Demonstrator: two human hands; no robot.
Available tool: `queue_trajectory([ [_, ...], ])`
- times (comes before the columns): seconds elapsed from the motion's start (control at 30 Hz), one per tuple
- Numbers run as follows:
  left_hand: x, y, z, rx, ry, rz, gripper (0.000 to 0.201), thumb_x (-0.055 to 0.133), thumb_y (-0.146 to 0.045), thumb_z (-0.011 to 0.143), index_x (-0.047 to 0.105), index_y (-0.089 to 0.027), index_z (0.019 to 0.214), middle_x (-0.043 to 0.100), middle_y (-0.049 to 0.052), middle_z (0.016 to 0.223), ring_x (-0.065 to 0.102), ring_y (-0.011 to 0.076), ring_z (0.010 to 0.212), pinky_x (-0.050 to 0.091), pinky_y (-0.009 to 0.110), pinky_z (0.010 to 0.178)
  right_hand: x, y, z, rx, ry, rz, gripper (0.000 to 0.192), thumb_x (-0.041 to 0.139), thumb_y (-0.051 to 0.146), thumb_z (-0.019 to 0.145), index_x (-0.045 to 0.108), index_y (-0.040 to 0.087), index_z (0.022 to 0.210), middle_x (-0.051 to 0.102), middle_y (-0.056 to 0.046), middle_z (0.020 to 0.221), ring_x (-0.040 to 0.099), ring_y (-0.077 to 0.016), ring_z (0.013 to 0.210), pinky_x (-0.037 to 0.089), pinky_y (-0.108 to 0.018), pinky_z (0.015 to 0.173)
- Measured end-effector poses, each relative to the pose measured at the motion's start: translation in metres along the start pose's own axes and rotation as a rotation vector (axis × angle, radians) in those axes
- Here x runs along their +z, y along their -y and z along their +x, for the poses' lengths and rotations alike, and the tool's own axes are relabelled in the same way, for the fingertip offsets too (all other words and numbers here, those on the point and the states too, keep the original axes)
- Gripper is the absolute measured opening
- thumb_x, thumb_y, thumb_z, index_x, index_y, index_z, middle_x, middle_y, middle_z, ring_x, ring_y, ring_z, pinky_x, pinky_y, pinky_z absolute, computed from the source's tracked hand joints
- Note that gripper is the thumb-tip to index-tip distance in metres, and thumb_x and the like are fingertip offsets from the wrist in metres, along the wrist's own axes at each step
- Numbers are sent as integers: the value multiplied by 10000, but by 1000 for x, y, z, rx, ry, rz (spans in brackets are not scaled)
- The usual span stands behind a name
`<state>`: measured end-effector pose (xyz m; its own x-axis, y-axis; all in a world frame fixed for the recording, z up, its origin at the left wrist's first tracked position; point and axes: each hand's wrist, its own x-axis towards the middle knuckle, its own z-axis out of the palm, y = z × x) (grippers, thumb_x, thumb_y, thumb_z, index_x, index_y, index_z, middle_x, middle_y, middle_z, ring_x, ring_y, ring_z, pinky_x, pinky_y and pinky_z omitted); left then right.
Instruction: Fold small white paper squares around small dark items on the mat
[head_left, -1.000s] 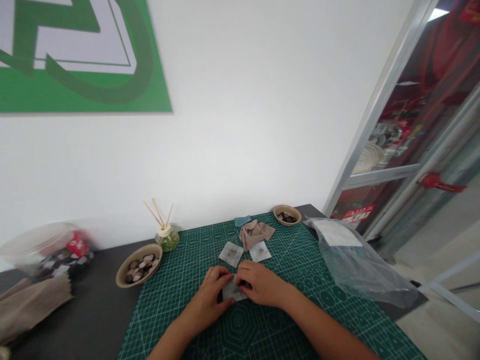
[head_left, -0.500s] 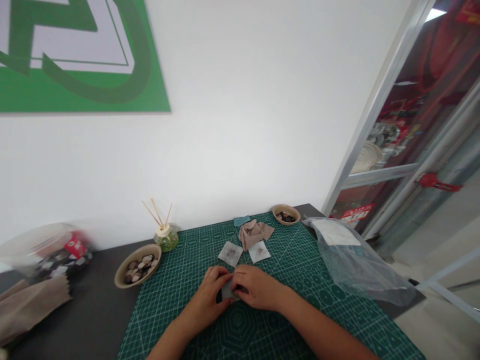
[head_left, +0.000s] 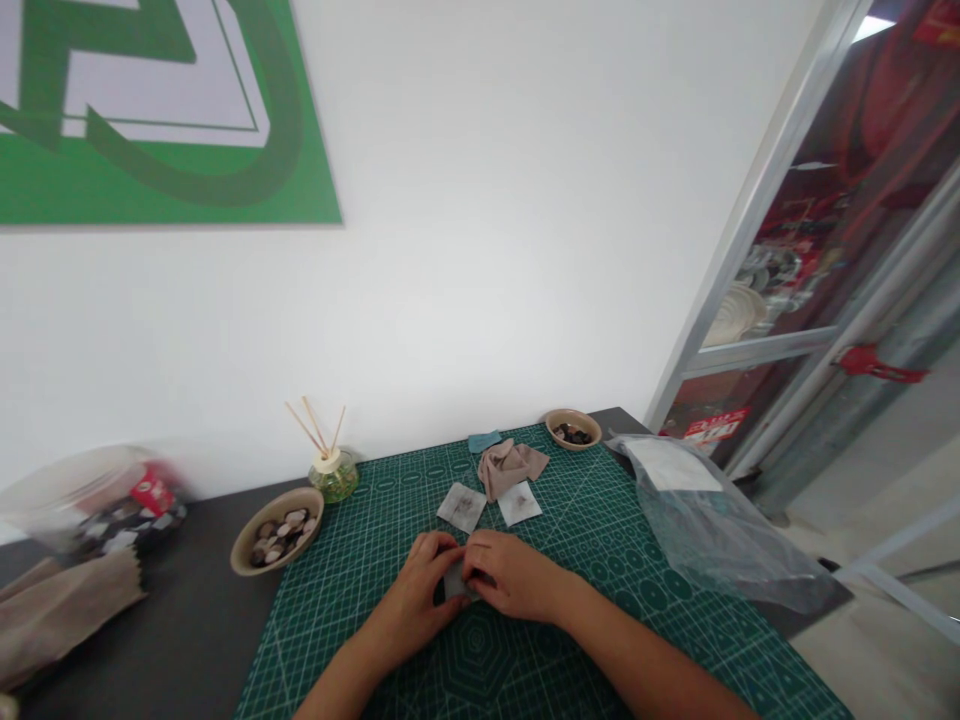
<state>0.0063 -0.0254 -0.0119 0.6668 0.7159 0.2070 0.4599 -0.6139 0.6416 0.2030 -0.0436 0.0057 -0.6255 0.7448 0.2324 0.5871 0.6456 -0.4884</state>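
A small pale square pad (head_left: pixel 454 582) lies between my hands, low over the green cutting mat (head_left: pixel 360 560). My left hand (head_left: pixel 421 588) grips its left side, with the thumb at the near edge and the fingers at the far edge. My right hand (head_left: pixel 514 577) has its fingers curled and pinched down on the pad's right side, hiding much of it. Just beyond are two similar pale squares with dark smudges, a left one (head_left: pixel 462 507) and a right one (head_left: pixel 519 503). Behind them lies a crumpled brownish cloth (head_left: pixel 510 467).
A bowl of round pieces (head_left: pixel 276 532) and a reed diffuser (head_left: pixel 334 473) stand left; another bowl (head_left: pixel 573 429) stands far right. A clear plastic bag (head_left: pixel 720 540) covers the right edge. A clear tub (head_left: pixel 105 500) and brown fabric (head_left: pixel 71 610) are far left. A blue scrap (head_left: pixel 484 441) lies at the back.
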Motion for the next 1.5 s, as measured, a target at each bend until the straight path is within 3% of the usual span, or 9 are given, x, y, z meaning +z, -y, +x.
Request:
queue_trajectory([
  [0.2, 1, 2, 0, 1, -2, -7, 461, 656, -90, 720, 586, -239, 1151, 527, 68, 1118, 471, 251, 1064, 413, 425, 948, -5, -2, -2, 65, -15, -3, 89, 567, 119, 809, 600, 157, 882, 590, -46, 896, 568, -168, 866, 452, -263, 785],
  [0.47, -2, -4, 1, -13, 5, -2, 389, 641, -64, 724, 621, -240, 1071, 539, 51, 1080, 484, 234, 1047, 420, 398, 944, -3, 2, -2, 10, 17, -16, 240, 541, 92, 820, 613, 165, 1037, 583, -58, 974, 552, -171, 895, 446, -267, 796],
  [0.7, 2, 4, -1, 11, -9, 8, 484, 652, -78, 722, 579, -252, 1168, 535, 62, 1124, 480, 245, 1074, 413, 424, 958, -4, -1, -2, -15, 37, -47, 186, 550, 100, 829, 659, 162, 966, 582, -56, 943, 550, -164, 865, 438, -256, 755],
  [1.5, -1, 0, 0, -1, 7, -1, 451, 658, -64, 721, 596, -246, 1128, 529, 54, 1099, 476, 238, 1065, 414, 406, 955, -1, 0, -2, -10, 14, -32, 126, 563, 104, 806, 618, 152, 909, 576, -47, 916, 558, -158, 839, 445, -245, 753],
])
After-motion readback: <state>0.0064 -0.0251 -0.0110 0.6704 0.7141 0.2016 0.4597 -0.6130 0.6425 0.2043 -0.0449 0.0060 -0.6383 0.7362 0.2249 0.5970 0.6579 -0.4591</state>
